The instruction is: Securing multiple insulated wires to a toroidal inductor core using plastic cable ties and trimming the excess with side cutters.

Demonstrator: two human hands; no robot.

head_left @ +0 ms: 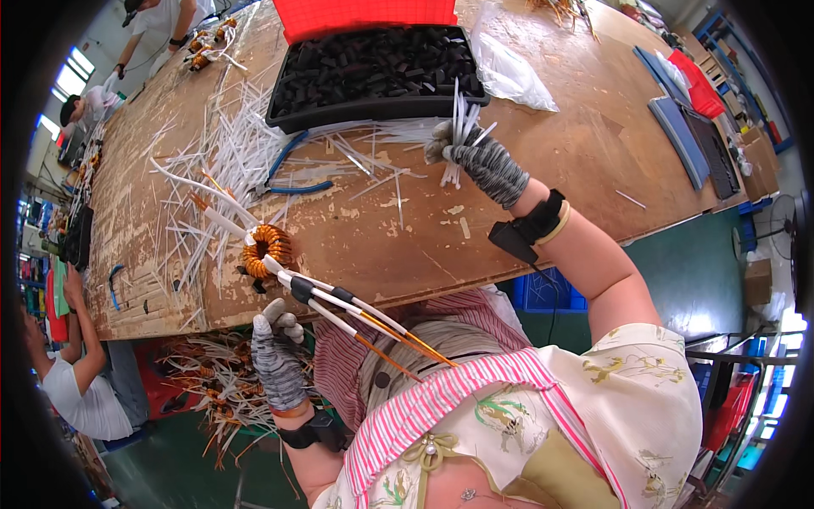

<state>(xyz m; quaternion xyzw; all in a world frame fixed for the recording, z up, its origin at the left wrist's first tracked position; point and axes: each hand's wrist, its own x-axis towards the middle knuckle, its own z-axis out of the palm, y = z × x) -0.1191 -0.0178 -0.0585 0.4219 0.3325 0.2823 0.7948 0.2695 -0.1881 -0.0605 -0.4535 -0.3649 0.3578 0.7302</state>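
My right hand (487, 163), in a grey striped glove, is closed round a bundle of thin white tubes (459, 127) above the table, just in front of the black tray. My gloved left hand (278, 356) is by the table's front edge, fingers loosely bent and apart, with nothing visible in them. Just beyond it lies a ring coil (266, 248) wound with copper-coloured wire. White-sleeved leads run from the coil to both sides. Those toward me carry black sleeve pieces (302, 289) and end in bare copper-coloured tips over my apron.
A black tray (373, 113) of small black pieces stands at the back, with a red bin (365, 12) behind. Loose white tubes (222, 140) and blue-handled pliers (297, 187) lie left of centre. A plastic bag (515, 81) is right of the tray. Co-workers are at left.
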